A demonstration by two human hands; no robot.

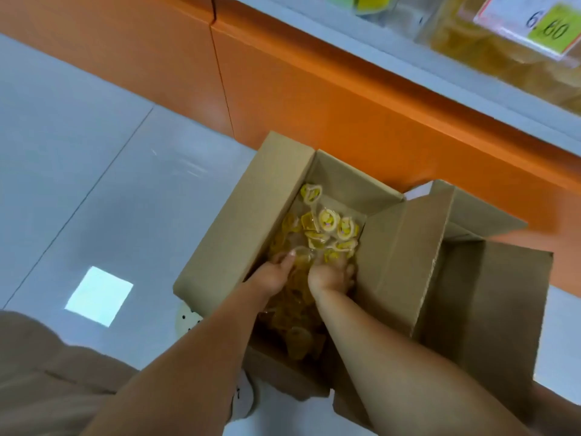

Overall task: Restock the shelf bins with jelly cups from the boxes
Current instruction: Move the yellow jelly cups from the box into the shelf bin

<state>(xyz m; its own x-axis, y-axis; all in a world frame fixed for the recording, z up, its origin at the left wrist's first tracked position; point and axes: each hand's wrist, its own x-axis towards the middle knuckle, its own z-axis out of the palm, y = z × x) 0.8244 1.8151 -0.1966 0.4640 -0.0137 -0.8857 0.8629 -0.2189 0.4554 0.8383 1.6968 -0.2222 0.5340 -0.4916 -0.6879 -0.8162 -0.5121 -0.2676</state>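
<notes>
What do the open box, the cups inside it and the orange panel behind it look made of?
The box: matte brown corrugated cardboard, judging by its creased flaps and thick cut edges. The jelly cups: seemingly clear glossy plastic with yellow printed lids; they glint and show amber contents. The orange panel: smooth, faint sheen, possibly painted metal or laminate; unclear which.

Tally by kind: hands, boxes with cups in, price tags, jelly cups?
Hands: 2, left hand, right hand, both in the pile
Box with cups: 1
Price tag: 1
Jelly cups: loose pile, too blurred to count
Total counted: 4
</notes>
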